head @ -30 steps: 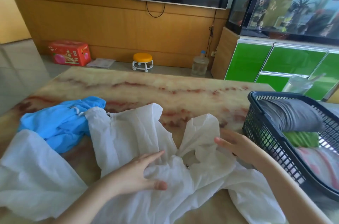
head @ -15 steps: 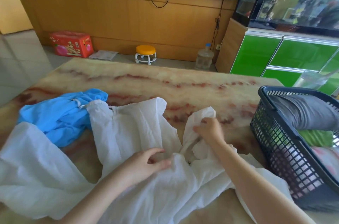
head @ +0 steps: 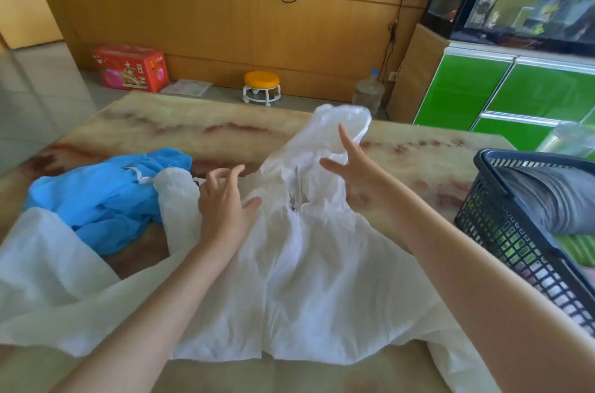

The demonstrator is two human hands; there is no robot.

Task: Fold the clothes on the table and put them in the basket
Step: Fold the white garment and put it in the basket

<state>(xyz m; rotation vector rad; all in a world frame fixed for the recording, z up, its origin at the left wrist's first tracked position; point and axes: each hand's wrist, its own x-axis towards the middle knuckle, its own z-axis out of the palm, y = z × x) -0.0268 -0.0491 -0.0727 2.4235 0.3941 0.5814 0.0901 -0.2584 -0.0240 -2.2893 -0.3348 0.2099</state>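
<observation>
A white hooded garment with a front zip lies spread across the marble table. Its hood stands lifted at the far end. My right hand hovers just below the hood, fingers spread, holding nothing. My left hand rests flat on the white cloth near the collar, fingers apart. A crumpled blue garment lies to the left, partly under the white one. At the right edge a dark plastic basket holds folded grey, green and pink clothes.
A clear plastic cup stands behind the basket. Beyond the table are a red box, an orange wheeled stool, a water bottle and a green cabinet.
My right hand pinched the hood, flipped it up and away from me, then opened. My left hand slid forward along the white cloth toward the collar.
</observation>
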